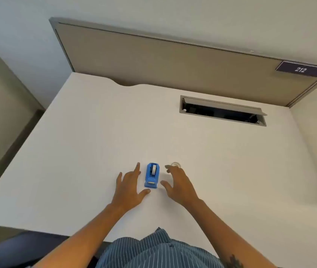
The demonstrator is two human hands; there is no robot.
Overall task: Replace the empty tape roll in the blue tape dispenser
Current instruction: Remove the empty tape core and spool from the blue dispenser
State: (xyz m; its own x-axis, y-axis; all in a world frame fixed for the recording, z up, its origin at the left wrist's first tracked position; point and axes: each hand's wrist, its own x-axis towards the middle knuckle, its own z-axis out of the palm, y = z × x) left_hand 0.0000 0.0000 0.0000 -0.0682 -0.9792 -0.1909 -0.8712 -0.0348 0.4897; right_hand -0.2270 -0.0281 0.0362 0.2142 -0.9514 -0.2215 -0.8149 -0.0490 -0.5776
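On the white table [95, 132], a pale tape roll [175, 164] hides partly behind the right hand [179, 185]; the blue tape dispenser [152, 176] sits between both hands' spread, empty fingers [138, 167], left hand [129, 187] beside it.

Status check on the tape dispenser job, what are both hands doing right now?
Left hand open, empty, beside blue tape dispenser. Right hand open, fingertips at clear tape roll. Dispenser sits untouched on white desk. Nothing in the way.

Blue tape dispenser [152, 176], white desk [95, 142], pinstriped shirt [153, 252].
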